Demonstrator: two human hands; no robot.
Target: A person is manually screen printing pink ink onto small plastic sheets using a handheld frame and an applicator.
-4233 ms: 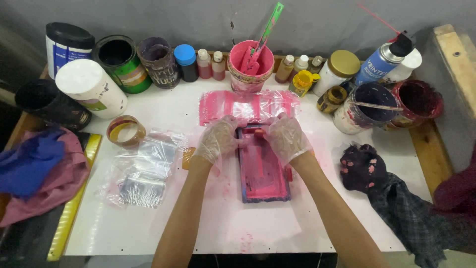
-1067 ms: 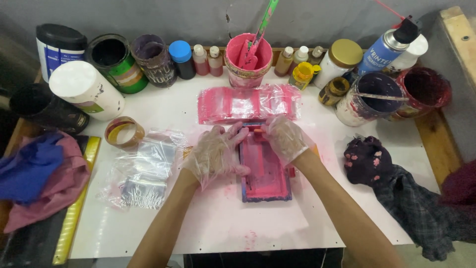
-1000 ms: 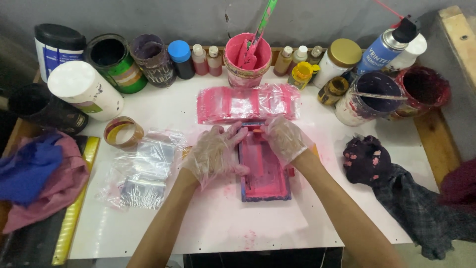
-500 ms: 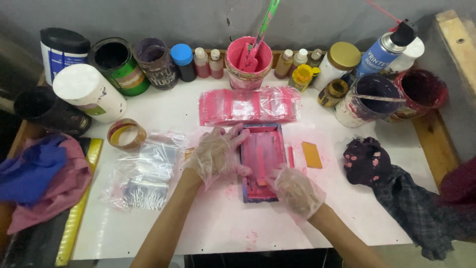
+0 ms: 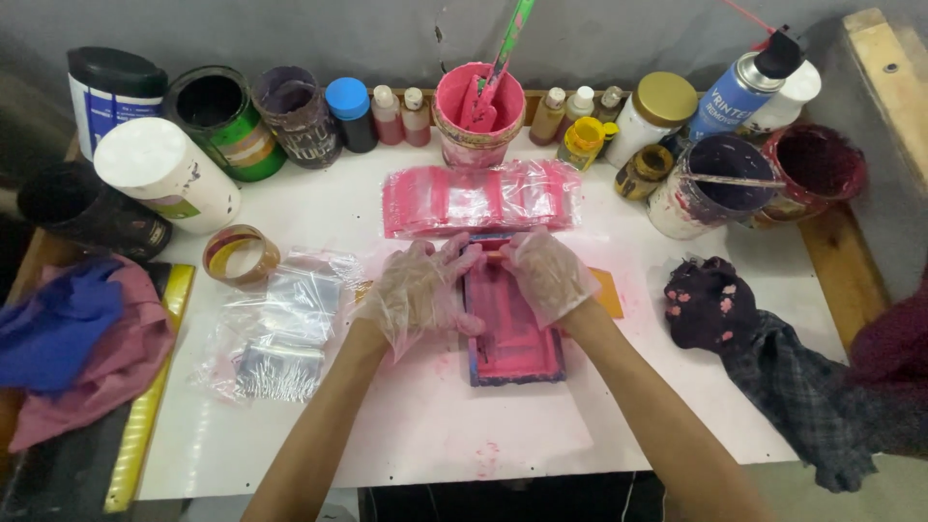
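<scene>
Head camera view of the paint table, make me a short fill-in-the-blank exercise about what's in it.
1. Both hands, left hand and right hand, wear clear plastic ____.
2. They rest on a small rectangular frame smeared with ____ ink.
3. A stirring stick stands in the pink paint tub at the ____ edge of the white table.
4. The roll of tape lies to the person's ____ of the frame.

Missing words: gloves; pink; far; left
</scene>
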